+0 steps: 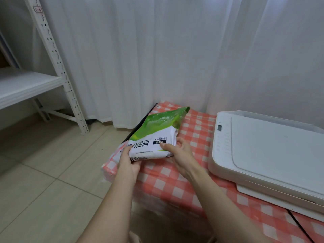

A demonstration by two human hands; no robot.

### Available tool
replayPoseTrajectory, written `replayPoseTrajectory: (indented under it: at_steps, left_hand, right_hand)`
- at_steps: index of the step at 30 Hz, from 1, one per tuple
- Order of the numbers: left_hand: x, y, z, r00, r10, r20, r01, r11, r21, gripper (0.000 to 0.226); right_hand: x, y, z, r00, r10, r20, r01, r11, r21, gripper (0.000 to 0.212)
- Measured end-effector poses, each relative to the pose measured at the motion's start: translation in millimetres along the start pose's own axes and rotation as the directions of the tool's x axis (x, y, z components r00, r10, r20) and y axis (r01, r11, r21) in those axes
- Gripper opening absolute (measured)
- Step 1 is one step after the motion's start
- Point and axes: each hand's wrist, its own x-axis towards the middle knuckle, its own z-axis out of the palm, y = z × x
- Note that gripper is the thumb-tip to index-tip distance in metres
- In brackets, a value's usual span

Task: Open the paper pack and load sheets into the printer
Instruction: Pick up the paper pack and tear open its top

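Observation:
A green and white paper pack (154, 134) lies at the left end of a table covered in a red checked cloth (175, 186). Its far end is loose, crumpled green wrapper. My left hand (128, 161) grips the pack's near left corner, thumb on top. My right hand (178, 153) holds the near right edge, thumb pressed on the white top face. A white printer (266, 158) with its lid shut stands to the right on the same table, apart from both hands.
A white curtain (175, 58) hangs right behind the table. A white metal shelf rack (52, 67) stands at the left on a tiled floor (43, 172). The table's left edge runs just beside the pack.

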Motion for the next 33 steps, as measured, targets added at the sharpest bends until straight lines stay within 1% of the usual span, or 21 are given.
replayPoseTrajectory:
  at_steps: [2, 5, 7, 8, 9, 10, 13, 15, 17, 19, 22, 23, 25, 26, 27, 28, 29, 30, 31, 32, 33]
  left_hand:
    - [-2.4, 3.2, -3.5, 1.0, 0.019, 0.014, -0.018, 0.999, -0.034, 0.013]
    - [-4.9, 10.3, -2.9, 0.999, 0.042, 0.02, -0.042, 0.999, -0.002, 0.017]
    - [-7.1, 15.2, -2.2, 0.997, 0.069, 0.036, -0.07, 0.997, 0.016, 0.02]
    - [-8.6, 17.5, -2.5, 0.995, 0.082, 0.059, -0.084, 0.996, 0.028, 0.018]
    - [-11.5, 19.4, -2.9, 0.992, 0.095, 0.085, -0.098, 0.994, 0.037, 0.016]
    - [-14.6, 21.1, -2.8, 0.986, 0.108, 0.124, -0.114, 0.992, 0.048, 0.015]
    - [-21.3, 26.0, -3.0, 0.965, 0.143, 0.222, -0.166, 0.982, 0.09, 0.017]
    - [-27.7, 29.1, -2.0, 0.947, 0.152, 0.283, -0.186, 0.978, 0.099, 0.025]
    - [-32.1, 31.4, -3.0, 0.916, 0.144, 0.374, -0.188, 0.979, 0.084, 0.036]
    - [-37.4, 30.9, -3.0, 0.88, 0.122, 0.458, -0.169, 0.984, 0.062, 0.034]
    - [-37.6, 31.6, -5.3, 0.864, 0.075, 0.497, -0.111, 0.993, 0.044, 0.048]
    - [-39.0, 33.7, -5.6, 0.849, 0.049, 0.527, -0.099, 0.993, 0.067, 0.05]
    - [-43.5, 40.5, -5.4, 0.798, -0.03, 0.602, -0.109, 0.975, 0.193, 0.033]
    - [-43.2, 42.7, -6.9, 0.797, -0.079, 0.599, -0.114, 0.954, 0.277, 0.039]
    - [-41.7, 43.1, -10.3, 0.816, -0.15, 0.558, -0.107, 0.91, 0.401, 0.056]
    - [-37.7, 42.8, -15.6, 0.851, -0.199, 0.486, -0.106, 0.841, 0.531, 0.063]
    - [-38.7, 40.6, -17.4, 0.886, -0.222, 0.408, -0.117, 0.743, 0.659, 0.06]
    - [-42.1, 35.7, -15.7, 0.913, -0.219, 0.344, -0.138, 0.628, 0.766, 0.055]
    - [-45.2, 31.3, -11.8, 0.937, -0.177, 0.3, -0.162, 0.541, 0.825, 0.059]
    - [-45.5, 28.1, -7.8, 0.946, -0.096, 0.31, -0.218, 0.521, 0.826, 0.069]
    - [-46.4, 26.7, -1.9, 0.936, -0.015, 0.351, -0.286, 0.546, 0.788, 0.077]
  right_hand:
    - [-4.5, -3.9, 3.6, 0.999, -0.002, 0.032, 0.002, 1.0, 0.008, 0.029]
    - [-9.8, -10.4, 2.7, 0.998, 0.023, 0.052, -0.027, 0.996, 0.08, 0.031]
    - [-13.7, -16.6, -2.5, 0.992, 0.078, 0.095, -0.091, 0.985, 0.15, 0.035]
    - [-14.9, -19.2, -6.1, 0.987, 0.107, 0.12, -0.127, 0.977, 0.173, 0.032]
    - [-16.6, -22.4, -10.1, 0.979, 0.143, 0.145, -0.167, 0.971, 0.169, 0.025]
    - [-18.3, -25.5, -13.4, 0.97, 0.185, 0.157, -0.208, 0.967, 0.149, 0.025]
    - [-19.2, -29.7, -18.9, 0.96, 0.241, 0.146, -0.256, 0.961, 0.1, 0.043]
    - [-20.8, -31.7, -17.1, 0.964, 0.203, 0.173, -0.23, 0.962, 0.148, 0.047]
    - [-23.8, -37.3, -13.3, 0.972, 0.137, 0.189, -0.181, 0.953, 0.242, 0.05]
    - [-26.0, -46.2, -12.9, 0.983, 0.069, 0.172, -0.119, 0.946, 0.302, 0.06]
    - [-30.9, -60.8, -14.2, 0.98, 0.01, 0.199, -0.076, 0.942, 0.327, 0.062]
    - [-32.3, -65.0, -15.4, 0.981, -0.009, 0.196, -0.055, 0.947, 0.317, 0.064]
    - [-35.3, -71.0, -21.1, 0.984, -0.064, 0.164, 0.013, 0.955, 0.298, 0.065]
    - [-36.7, -72.6, -24.4, 0.985, -0.1, 0.141, 0.058, 0.961, 0.272, 0.063]
    - [-39.2, -74.0, -27.9, 0.984, -0.131, 0.121, 0.1, 0.967, 0.234, 0.059]
    - [-41.3, -74.7, -31.5, 0.981, -0.164, 0.1, 0.143, 0.972, 0.189, 0.056]
    - [-44.7, -75.4, -34.9, 0.978, -0.195, 0.08, 0.182, 0.972, 0.148, 0.052]
    - [-48.5, -76.2, -38.7, 0.972, -0.226, 0.066, 0.218, 0.97, 0.11, 0.049]
    - [-52.8, -76.6, -42.6, 0.966, -0.251, 0.056, 0.247, 0.967, 0.068, 0.047]
    - [-57.4, -76.8, -46.5, 0.96, -0.272, 0.063, 0.271, 0.962, 0.021, 0.048]
    - [-62.8, -77.5, -49.6, 0.956, -0.284, 0.077, 0.287, 0.958, -0.026, 0.048]
